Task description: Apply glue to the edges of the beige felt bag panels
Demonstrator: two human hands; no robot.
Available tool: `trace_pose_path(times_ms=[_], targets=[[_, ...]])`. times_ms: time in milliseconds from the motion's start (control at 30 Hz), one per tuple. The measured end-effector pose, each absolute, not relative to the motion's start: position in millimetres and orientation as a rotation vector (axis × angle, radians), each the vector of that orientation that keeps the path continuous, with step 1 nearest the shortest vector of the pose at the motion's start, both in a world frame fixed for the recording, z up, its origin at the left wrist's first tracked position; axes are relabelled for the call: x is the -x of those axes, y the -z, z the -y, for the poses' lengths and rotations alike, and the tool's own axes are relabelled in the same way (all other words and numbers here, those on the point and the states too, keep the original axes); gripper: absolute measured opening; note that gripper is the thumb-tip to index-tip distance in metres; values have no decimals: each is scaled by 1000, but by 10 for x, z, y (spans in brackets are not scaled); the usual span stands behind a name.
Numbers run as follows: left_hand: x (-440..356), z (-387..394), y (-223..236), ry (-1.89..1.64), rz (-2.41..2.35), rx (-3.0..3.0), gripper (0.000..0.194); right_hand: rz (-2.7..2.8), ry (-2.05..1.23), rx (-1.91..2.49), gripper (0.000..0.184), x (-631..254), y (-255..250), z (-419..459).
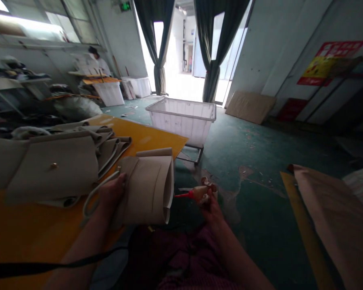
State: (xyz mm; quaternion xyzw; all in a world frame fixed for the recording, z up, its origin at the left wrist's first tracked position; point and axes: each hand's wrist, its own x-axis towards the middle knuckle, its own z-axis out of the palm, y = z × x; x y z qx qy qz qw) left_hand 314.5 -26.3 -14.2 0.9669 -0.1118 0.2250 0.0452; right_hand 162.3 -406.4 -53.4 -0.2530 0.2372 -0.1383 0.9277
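Note:
A beige bag point(142, 189) lies over the edge of the yellow table, its open side facing right. My left hand point(112, 191) is closed on its left part, beside a pale looped strap point(92, 205). In my right hand point(210, 203) is a small glue bottle point(201, 194) with a red nozzle, tilted so the tip points left at the bag's open edge. Whether the tip touches the edge I cannot tell. Left of the bag is a pile of similar beige pieces point(60, 161), the front one bearing a small metal stud point(53, 165).
The yellow table point(160, 135) runs along my left. A white plastic bin point(184, 121) on a wheeled frame stands ahead, before a curtained doorway. Brown sheet material point(329, 217) lies at right. A person point(101, 62) is at the far left, behind another white bin point(110, 92).

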Motion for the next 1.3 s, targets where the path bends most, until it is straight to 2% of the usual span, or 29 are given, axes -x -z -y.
trace_pose_path(times_ms=[167, 633, 867, 1067, 1300], targets=[[-3112, 303, 135, -632, 352, -2993, 43, -497, 365, 554, 59, -1747, 664, 3981], [-3117, 369, 61, -385, 344, -3067, 45, -469, 500, 595, 73, -2470, 514, 4041], [-3090, 390, 34, -365, 350, -3080, 42, -568, 428, 623, 65, -1995, 675, 4002], [-3056, 414, 22, -369, 337, -3092, 36, -549, 357, 588, 73, -1520, 626, 3841], [-3031, 436, -10, -366, 329, -3119, 40, -559, 335, 595, 73, -1362, 440, 3731]])
